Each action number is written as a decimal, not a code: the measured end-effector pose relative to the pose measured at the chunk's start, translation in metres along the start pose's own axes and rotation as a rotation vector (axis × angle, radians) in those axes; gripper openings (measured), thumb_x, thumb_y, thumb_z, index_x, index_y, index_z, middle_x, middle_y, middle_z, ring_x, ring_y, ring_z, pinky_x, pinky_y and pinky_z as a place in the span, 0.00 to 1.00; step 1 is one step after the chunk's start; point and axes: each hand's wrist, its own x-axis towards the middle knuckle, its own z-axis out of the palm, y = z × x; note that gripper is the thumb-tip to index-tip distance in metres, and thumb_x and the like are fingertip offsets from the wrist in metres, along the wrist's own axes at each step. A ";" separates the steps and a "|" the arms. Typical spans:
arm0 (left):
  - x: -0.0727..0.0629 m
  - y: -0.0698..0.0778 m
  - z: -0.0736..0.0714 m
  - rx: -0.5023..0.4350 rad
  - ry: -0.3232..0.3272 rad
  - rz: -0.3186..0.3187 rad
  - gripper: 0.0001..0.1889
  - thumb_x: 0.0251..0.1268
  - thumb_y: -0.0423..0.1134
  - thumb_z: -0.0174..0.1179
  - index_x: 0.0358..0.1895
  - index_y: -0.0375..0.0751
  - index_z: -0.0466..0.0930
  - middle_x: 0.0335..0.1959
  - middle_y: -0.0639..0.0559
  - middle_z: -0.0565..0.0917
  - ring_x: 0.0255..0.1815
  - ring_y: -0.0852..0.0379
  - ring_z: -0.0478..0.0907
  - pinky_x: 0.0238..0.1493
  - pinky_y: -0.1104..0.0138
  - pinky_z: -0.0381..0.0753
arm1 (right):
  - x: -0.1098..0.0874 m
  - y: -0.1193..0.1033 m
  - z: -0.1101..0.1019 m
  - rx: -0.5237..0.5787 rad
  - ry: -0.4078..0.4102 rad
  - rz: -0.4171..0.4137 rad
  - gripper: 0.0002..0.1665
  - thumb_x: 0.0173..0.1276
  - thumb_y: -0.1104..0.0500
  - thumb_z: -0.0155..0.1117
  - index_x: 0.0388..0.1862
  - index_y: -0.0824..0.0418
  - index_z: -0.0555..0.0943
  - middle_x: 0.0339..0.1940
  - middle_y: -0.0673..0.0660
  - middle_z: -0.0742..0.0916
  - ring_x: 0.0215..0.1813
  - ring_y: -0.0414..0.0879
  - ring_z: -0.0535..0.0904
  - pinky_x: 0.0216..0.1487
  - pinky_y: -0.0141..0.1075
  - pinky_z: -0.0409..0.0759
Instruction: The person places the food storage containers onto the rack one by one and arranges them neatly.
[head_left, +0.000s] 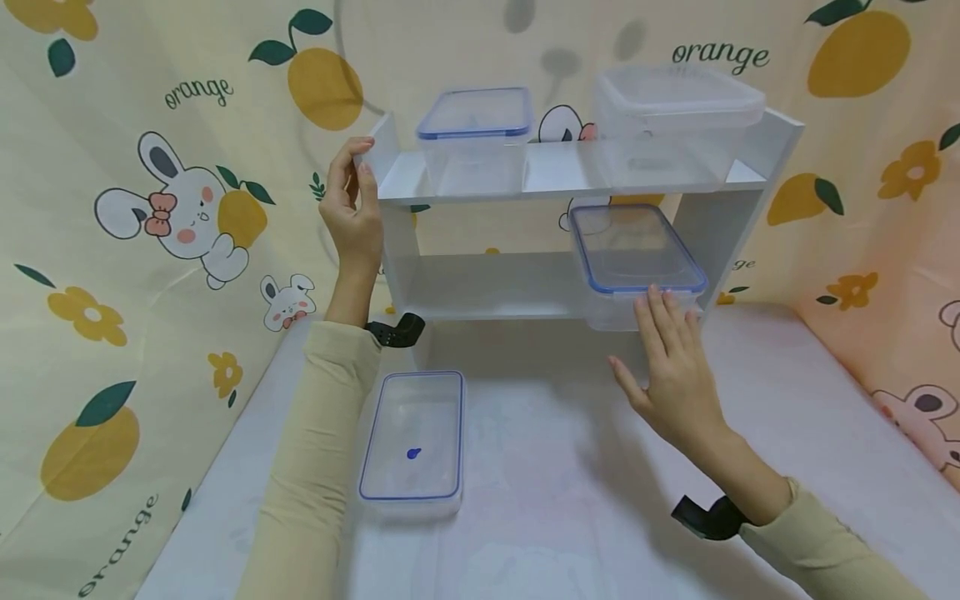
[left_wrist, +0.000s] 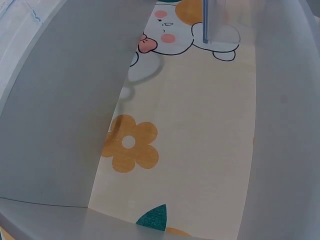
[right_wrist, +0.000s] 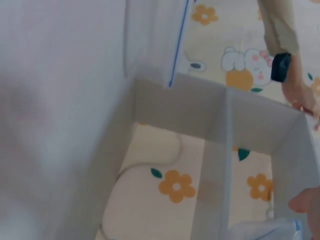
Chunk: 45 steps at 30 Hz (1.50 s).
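Note:
At the left end of a white two-tier shelf (head_left: 480, 287), my left hand (head_left: 352, 208) is at the upper side panel, fingers bent, thumb and fingertips at its edge. The left wrist view shows the shelf's grey-looking panels (left_wrist: 60, 110) but no fingers. My right hand (head_left: 671, 375) has its fingers straight, the tips against the front of a clear food container (head_left: 637, 250) with a blue-rimmed lid. That container sits at the right of the lower tier, its front jutting past the shelf edge. In the right wrist view, part of my right hand (right_wrist: 310, 207) shows.
On the upper tier stand a blue-rimmed clear container (head_left: 474, 117) and a larger one with a whitish lid (head_left: 678, 96). Another blue-rimmed container (head_left: 412, 437) lies on the white table (head_left: 540, 508), front left of the shelf. Patterned cloth (head_left: 187, 333) hangs behind and beside.

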 end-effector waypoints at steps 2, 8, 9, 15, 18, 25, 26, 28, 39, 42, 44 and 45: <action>0.000 -0.001 0.000 -0.004 0.001 0.002 0.15 0.68 0.28 0.46 0.53 0.28 0.76 0.57 0.36 0.79 0.62 0.58 0.76 0.69 0.66 0.73 | -0.003 -0.003 -0.001 0.025 0.005 -0.004 0.47 0.74 0.34 0.35 0.72 0.72 0.60 0.74 0.72 0.65 0.78 0.66 0.56 0.76 0.65 0.51; 0.001 -0.005 0.002 0.000 -0.003 0.005 0.14 0.68 0.29 0.46 0.53 0.28 0.76 0.57 0.37 0.79 0.62 0.58 0.76 0.69 0.68 0.73 | -0.010 -0.013 -0.003 0.089 0.004 0.013 0.48 0.73 0.33 0.36 0.71 0.72 0.62 0.73 0.71 0.66 0.77 0.65 0.58 0.76 0.61 0.53; 0.000 -0.005 0.002 0.002 -0.004 0.006 0.14 0.69 0.29 0.46 0.53 0.28 0.76 0.57 0.37 0.79 0.62 0.58 0.76 0.69 0.68 0.72 | -0.011 -0.015 -0.003 0.107 0.003 0.018 0.48 0.73 0.32 0.36 0.70 0.72 0.63 0.73 0.71 0.67 0.76 0.66 0.59 0.76 0.61 0.54; 0.001 -0.007 0.002 0.010 -0.010 0.012 0.15 0.69 0.30 0.46 0.53 0.28 0.76 0.57 0.37 0.79 0.63 0.58 0.76 0.69 0.68 0.72 | -0.016 -0.026 -0.004 0.214 -0.036 0.055 0.41 0.72 0.41 0.52 0.70 0.71 0.64 0.71 0.71 0.69 0.72 0.67 0.64 0.80 0.52 0.53; 0.001 -0.010 0.002 0.022 -0.006 0.007 0.15 0.69 0.30 0.46 0.53 0.29 0.76 0.57 0.38 0.79 0.63 0.59 0.75 0.70 0.69 0.72 | -0.018 -0.032 -0.005 0.248 -0.073 0.083 0.38 0.65 0.55 0.64 0.70 0.69 0.65 0.72 0.69 0.70 0.71 0.67 0.66 0.79 0.49 0.56; 0.002 -0.012 0.001 0.023 -0.004 0.001 0.15 0.69 0.30 0.46 0.53 0.29 0.76 0.58 0.38 0.79 0.63 0.59 0.75 0.70 0.69 0.71 | -0.023 -0.044 -0.002 0.325 -0.171 0.146 0.41 0.58 0.63 0.68 0.70 0.66 0.65 0.73 0.66 0.69 0.70 0.64 0.67 0.63 0.62 0.69; 0.002 -0.011 0.001 0.022 -0.005 0.002 0.15 0.69 0.30 0.46 0.53 0.29 0.76 0.57 0.38 0.79 0.63 0.59 0.75 0.70 0.69 0.71 | -0.024 -0.046 -0.001 0.327 -0.178 0.146 0.41 0.58 0.63 0.69 0.70 0.66 0.65 0.73 0.66 0.70 0.70 0.64 0.67 0.63 0.61 0.69; 0.002 -0.008 0.001 0.021 -0.007 0.001 0.15 0.69 0.30 0.46 0.53 0.29 0.76 0.57 0.37 0.79 0.63 0.59 0.75 0.70 0.69 0.72 | -0.026 -0.049 0.002 0.323 -0.187 0.140 0.41 0.57 0.63 0.69 0.70 0.65 0.65 0.72 0.65 0.70 0.70 0.63 0.68 0.63 0.61 0.70; 0.000 0.000 0.000 0.019 0.000 0.009 0.15 0.69 0.29 0.46 0.53 0.28 0.76 0.57 0.36 0.79 0.62 0.58 0.75 0.70 0.68 0.72 | -0.039 -0.070 0.028 0.423 -0.235 0.123 0.39 0.58 0.61 0.70 0.68 0.64 0.68 0.68 0.62 0.76 0.68 0.58 0.72 0.66 0.52 0.71; 0.000 0.001 0.000 0.020 0.004 0.008 0.14 0.69 0.29 0.46 0.52 0.28 0.76 0.57 0.36 0.79 0.62 0.58 0.76 0.69 0.68 0.72 | -0.044 -0.075 0.038 0.455 -0.228 0.114 0.36 0.57 0.62 0.71 0.64 0.66 0.71 0.63 0.62 0.80 0.64 0.56 0.76 0.61 0.50 0.76; 0.000 0.000 0.000 0.018 0.006 0.007 0.14 0.69 0.29 0.46 0.52 0.28 0.76 0.57 0.36 0.79 0.62 0.58 0.76 0.69 0.68 0.73 | -0.046 -0.079 0.046 0.490 -0.217 0.103 0.34 0.56 0.63 0.71 0.62 0.67 0.73 0.60 0.62 0.82 0.60 0.56 0.79 0.58 0.49 0.80; 0.000 0.000 0.000 0.017 0.008 0.004 0.14 0.69 0.29 0.46 0.53 0.28 0.76 0.57 0.37 0.80 0.62 0.58 0.76 0.69 0.67 0.73 | -0.047 -0.081 0.049 0.509 -0.212 0.097 0.33 0.56 0.64 0.71 0.60 0.68 0.73 0.58 0.63 0.83 0.59 0.55 0.79 0.56 0.48 0.81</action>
